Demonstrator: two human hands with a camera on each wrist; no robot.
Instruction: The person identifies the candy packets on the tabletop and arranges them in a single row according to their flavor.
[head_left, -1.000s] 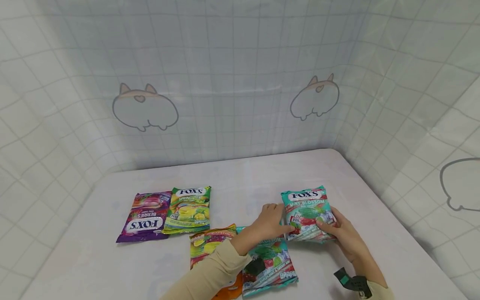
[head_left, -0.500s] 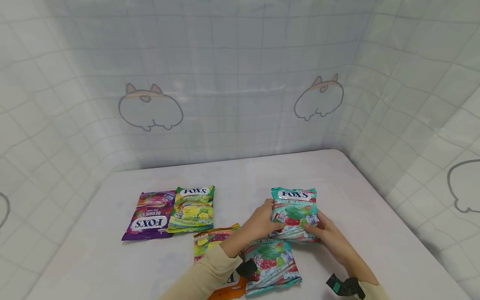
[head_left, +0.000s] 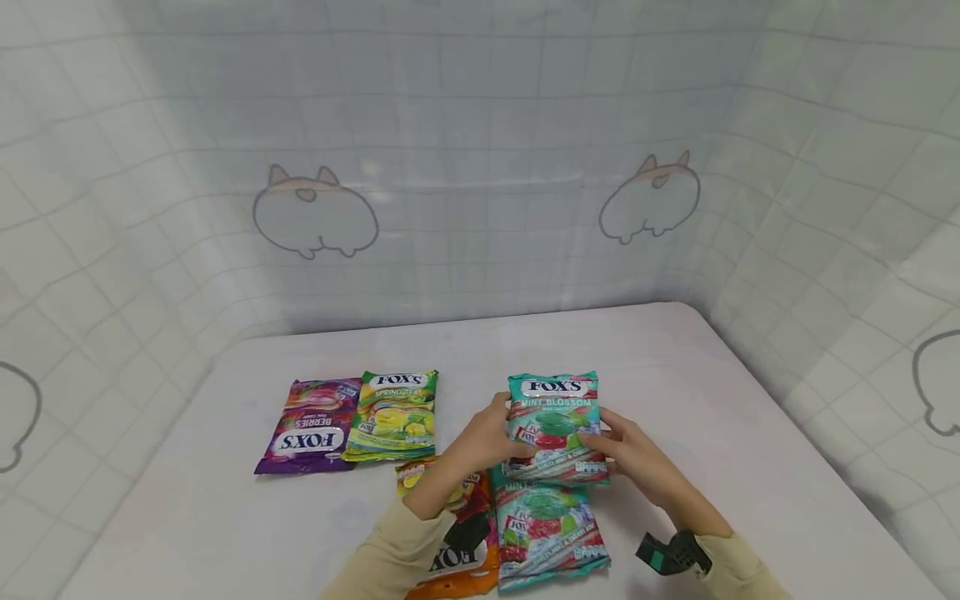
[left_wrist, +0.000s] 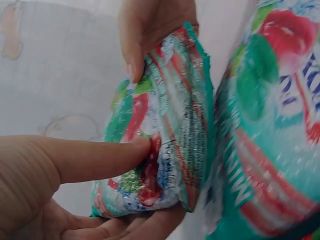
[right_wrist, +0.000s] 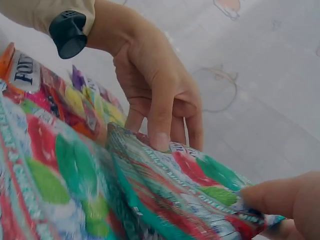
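Observation:
Both hands hold a teal Mint Blossom candy bag (head_left: pixel 557 417) by its two sides. My left hand (head_left: pixel 483 437) grips the left side, thumb on the front and fingers behind, as the left wrist view shows. On the other side my right hand (head_left: pixel 633 458) pinches the edge, its thumb (right_wrist: pixel 270 197) pressed on the front. A second teal Mint Blossom bag (head_left: pixel 547 533) lies just nearer the person, its top overlapped by the held one. Beside it, partly under the left forearm, is an orange and red Fox's candy bag (head_left: pixel 476 533).
A purple Berries bag (head_left: pixel 311 425) lies upside down at the table's left, against a green-yellow Spring Tea bag (head_left: pixel 393 417). White grid-patterned sheets (head_left: pixel 480 167) stand behind and beside the pale table (head_left: pixel 187 500). Each wrist wears a dark strap.
Both hands have carried the held Mint Blossom bag leftward, to just behind the second Mint Blossom bag. The head view has shifted slightly. The other bags stay in place.

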